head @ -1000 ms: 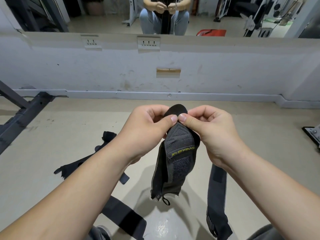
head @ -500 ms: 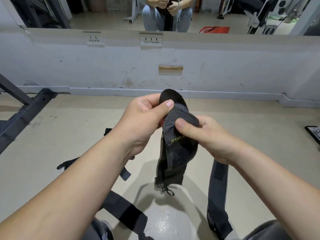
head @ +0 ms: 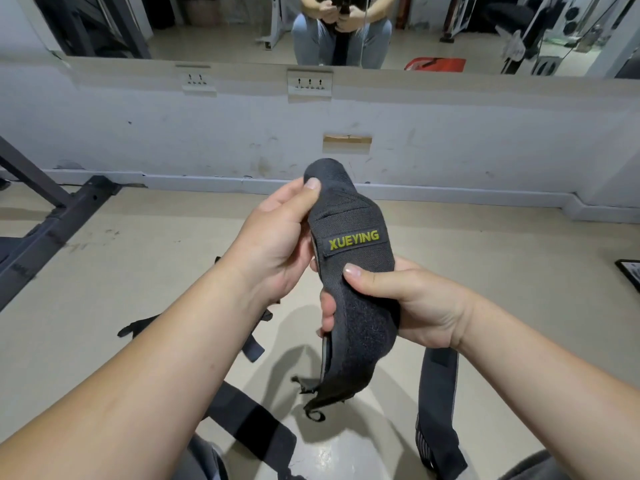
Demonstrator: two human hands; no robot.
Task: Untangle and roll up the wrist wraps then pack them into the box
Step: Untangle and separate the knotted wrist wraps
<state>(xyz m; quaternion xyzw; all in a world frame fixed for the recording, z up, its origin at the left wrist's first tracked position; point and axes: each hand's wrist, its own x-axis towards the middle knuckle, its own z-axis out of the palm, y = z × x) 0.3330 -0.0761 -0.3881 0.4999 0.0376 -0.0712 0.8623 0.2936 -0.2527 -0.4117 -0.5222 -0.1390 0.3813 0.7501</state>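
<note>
A dark grey wrist wrap point(head: 349, 223) with a yellow XUEYING label is held up in front of me, folded over at its top. My left hand point(head: 277, 244) pinches the top fold with the thumb on the front. My right hand point(head: 408, 306) grips the wrap lower down, thumb across its front and fingers curled behind. The wrap's velcro end hangs below with a small loop at its tip. A second wrap point(head: 438, 410) hangs at the lower right. Another dark strap point(head: 249, 420) lies on the floor under my left forearm. No box is in view.
A white wall with a mirror above it point(head: 346, 26) stands ahead, reflecting a seated person. A dark metal gym frame point(head: 48, 230) runs along the floor at left. A flat dark object point(head: 632, 271) lies at the right edge. The floor is beige.
My right hand has slid down the wrap from the top fold to its middle. My left hand keeps the top fold. The label now faces me flat.
</note>
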